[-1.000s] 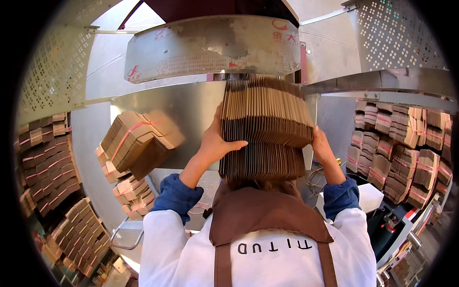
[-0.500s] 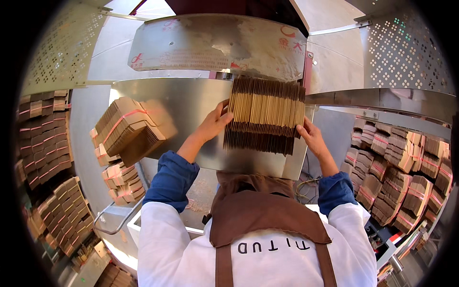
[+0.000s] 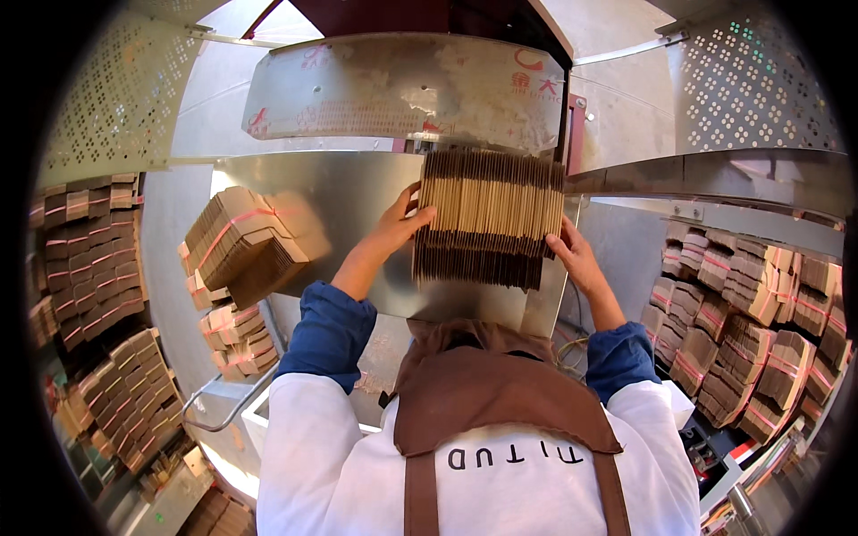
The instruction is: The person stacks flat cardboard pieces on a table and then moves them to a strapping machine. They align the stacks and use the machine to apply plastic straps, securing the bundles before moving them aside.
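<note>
- Holds a long row of folded brown cardboard pieces (image 3: 487,210), packed upright side by side, near the right edge of a smooth silver metal surface (image 3: 357,192).
- Clasps the row's left end with the left hand (image 3: 393,223), with the thumb laid over it.
- Clasps the row's right end with the right hand (image 3: 576,255), with the thumb against the pieces.
- Spans the whole row in a wide two-handed grip, just before a scuffed silver metal panel (image 3: 375,94) along the surface's far edge.
- Has, by the surface's left edge and well apart from the left hand, a brown cardboard bundle (image 3: 228,232) tied with a pink band.
- Has more pink-banded brown bundles (image 3: 751,322) stacked beyond the surface's right edge.
- Wears a brown cloth apron (image 3: 492,406) and dark blue cuffs (image 3: 326,335).
</note>
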Demonstrator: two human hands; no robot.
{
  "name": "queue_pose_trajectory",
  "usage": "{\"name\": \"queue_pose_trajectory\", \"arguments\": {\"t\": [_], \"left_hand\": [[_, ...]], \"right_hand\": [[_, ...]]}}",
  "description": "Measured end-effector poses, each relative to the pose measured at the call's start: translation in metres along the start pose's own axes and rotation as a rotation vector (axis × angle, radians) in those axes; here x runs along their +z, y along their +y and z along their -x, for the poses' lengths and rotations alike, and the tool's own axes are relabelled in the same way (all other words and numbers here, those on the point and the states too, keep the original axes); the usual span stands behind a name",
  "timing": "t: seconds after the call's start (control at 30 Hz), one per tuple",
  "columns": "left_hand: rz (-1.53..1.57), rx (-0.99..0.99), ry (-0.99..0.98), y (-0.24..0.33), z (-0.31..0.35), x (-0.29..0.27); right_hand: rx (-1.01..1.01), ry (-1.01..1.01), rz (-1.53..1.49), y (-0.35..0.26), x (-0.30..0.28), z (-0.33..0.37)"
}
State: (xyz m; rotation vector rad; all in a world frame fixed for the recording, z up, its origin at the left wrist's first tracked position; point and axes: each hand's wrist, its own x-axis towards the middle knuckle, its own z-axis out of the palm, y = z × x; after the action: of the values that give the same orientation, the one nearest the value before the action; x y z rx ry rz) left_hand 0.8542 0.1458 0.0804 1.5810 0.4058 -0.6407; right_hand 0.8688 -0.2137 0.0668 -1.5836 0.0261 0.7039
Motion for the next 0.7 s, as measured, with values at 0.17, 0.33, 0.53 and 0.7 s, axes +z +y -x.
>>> {"name": "queue_pose_trajectory", "arguments": {"t": [0.17,0.33,0.53,0.7], "left_hand": [[0.052,0.001,-0.01,-0.001,0.0,-0.004],[0.035,0.034,0.078,-0.006,-0.006,0.014],[0.073,0.069,0.121,-0.001,-0.021,0.04],[0.067,0.057,0.094,-0.005,-0.028,0.041]], "right_hand": [[-0.049,0.037,-0.015,0.009,0.001,-0.006],[-0.118,0.197,0.085,0.003,0.006,-0.012],[-0.117,0.549,0.417,-0.013,-0.007,-0.021],[-0.623,0.692,0.871,-0.056,0.042,-0.01]]}}
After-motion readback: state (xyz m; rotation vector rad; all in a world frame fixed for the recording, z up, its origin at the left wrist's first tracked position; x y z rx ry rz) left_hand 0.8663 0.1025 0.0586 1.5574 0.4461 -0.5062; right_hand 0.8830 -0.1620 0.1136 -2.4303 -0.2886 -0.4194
